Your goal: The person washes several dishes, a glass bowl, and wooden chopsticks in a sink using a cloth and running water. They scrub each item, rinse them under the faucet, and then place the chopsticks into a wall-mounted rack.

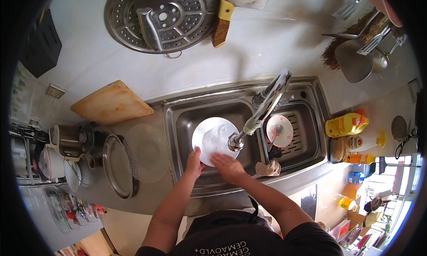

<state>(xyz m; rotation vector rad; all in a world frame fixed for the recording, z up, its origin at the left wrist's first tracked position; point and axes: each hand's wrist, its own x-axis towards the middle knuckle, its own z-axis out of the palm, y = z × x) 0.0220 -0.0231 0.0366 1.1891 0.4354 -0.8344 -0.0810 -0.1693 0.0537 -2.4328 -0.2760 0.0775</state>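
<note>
A round white plate [204, 136] is held over the left basin [182, 122] of a stainless steel sink. My left hand [194, 164] grips its lower left rim, thumb on the upper face. Flat against the lower right of the plate lies my right hand [229, 168], fingers extended and gripping nothing visible. The chrome faucet [267, 104] arches across, its spout end [236, 142] covering part of the plate's right side. Water appears to wet the plate's middle.
In the right basin [308, 122] sits a white bowl with red markings [283, 131], a dark scrubber [275, 152] beside it. A beige cloth [269, 169] drapes over the divider's front end. Bottles [343, 124] stand right; a glass plate [146, 152] and cutting board [113, 104] are left.
</note>
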